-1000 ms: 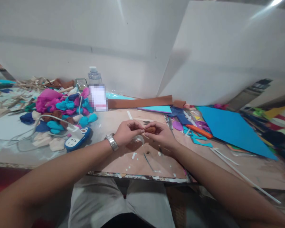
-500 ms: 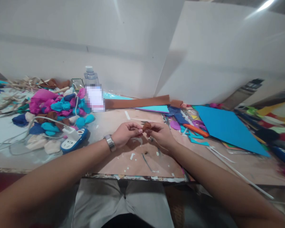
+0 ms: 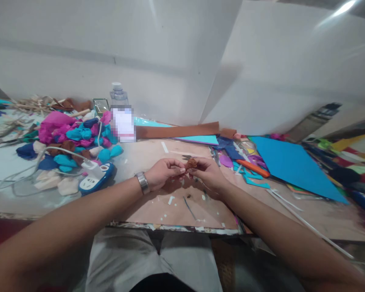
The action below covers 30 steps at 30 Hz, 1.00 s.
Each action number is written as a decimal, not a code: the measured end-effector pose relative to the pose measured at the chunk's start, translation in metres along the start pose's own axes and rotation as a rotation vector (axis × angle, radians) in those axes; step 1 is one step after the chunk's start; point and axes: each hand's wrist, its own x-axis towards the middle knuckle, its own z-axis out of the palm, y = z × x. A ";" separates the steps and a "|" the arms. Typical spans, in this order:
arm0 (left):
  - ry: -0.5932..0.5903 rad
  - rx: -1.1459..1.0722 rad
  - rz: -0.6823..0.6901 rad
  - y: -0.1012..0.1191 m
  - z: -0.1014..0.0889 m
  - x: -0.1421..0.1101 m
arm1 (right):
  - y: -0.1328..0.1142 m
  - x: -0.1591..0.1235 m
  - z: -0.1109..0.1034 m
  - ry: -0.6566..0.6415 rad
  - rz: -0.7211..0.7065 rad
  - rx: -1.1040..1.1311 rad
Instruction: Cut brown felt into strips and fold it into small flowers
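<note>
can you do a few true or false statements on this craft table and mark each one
1. The left hand and right hand both hold the brown piece. True.
2. The watch is on the right wrist. False: the watch is on the left wrist.
3. The orange tool lies left of the large blue sheet. True.
4. The bottle stands uncapped. False: the bottle has a white cap on.

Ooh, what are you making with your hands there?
The left hand and right hand pinch one small crumpled brown piece between their fingers, just above the table. A white and blue power strip sits beside the colourful crumpled bundles. An orange-handled tool lies near the big blue sheet.
</note>
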 end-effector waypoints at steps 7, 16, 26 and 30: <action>0.016 0.052 0.016 0.003 0.006 -0.001 | 0.004 0.002 -0.002 0.018 0.008 0.009; 0.052 0.067 0.018 0.001 0.005 0.000 | 0.013 0.003 -0.004 0.038 0.003 -0.064; 0.004 0.010 0.002 0.005 0.001 -0.004 | -0.008 0.003 0.005 0.002 -0.133 -0.321; -0.026 0.020 0.010 0.004 -0.002 -0.005 | -0.009 0.010 0.001 -0.022 -0.156 -0.405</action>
